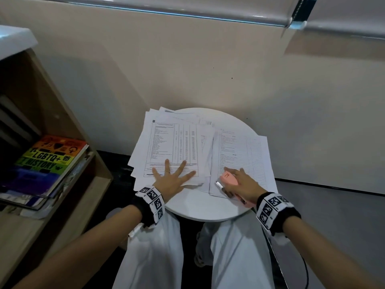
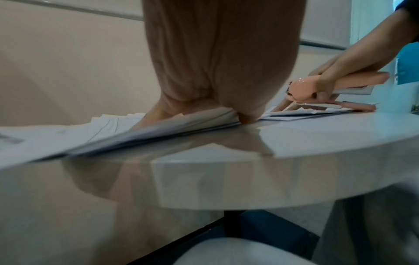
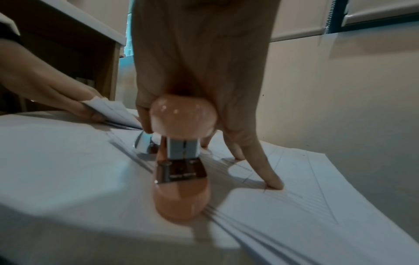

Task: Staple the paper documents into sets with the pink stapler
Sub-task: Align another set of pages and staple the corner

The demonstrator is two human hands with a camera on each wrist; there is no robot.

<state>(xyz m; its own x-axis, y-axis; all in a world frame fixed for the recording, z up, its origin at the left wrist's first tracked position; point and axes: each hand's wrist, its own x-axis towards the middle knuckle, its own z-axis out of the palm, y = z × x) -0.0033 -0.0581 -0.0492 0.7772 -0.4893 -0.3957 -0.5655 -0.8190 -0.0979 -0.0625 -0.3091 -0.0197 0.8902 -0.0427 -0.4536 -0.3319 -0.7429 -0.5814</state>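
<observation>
Two loose piles of printed paper lie on a round white table (image 1: 198,207). My left hand (image 1: 173,176) lies flat with fingers spread on the near end of the left pile (image 1: 166,142). Its thumb (image 2: 247,120) sits at the pile's near edge, where sheets (image 2: 113,136) curl up. My right hand (image 1: 243,182) grips the pink stapler (image 1: 229,179) over the near left corner of the right pile (image 1: 241,151). In the right wrist view the stapler (image 3: 181,116) rests on the paper (image 3: 294,179), its mouth open, and one fingertip (image 3: 274,184) touches the sheet.
A wooden shelf unit (image 1: 68,113) stands at the left with a rainbow-coloured book (image 1: 50,159) lying on it. A beige wall runs right behind the table. My legs in white trousers (image 1: 154,257) are under the table's near edge. A dark cable (image 1: 277,257) hangs at the right.
</observation>
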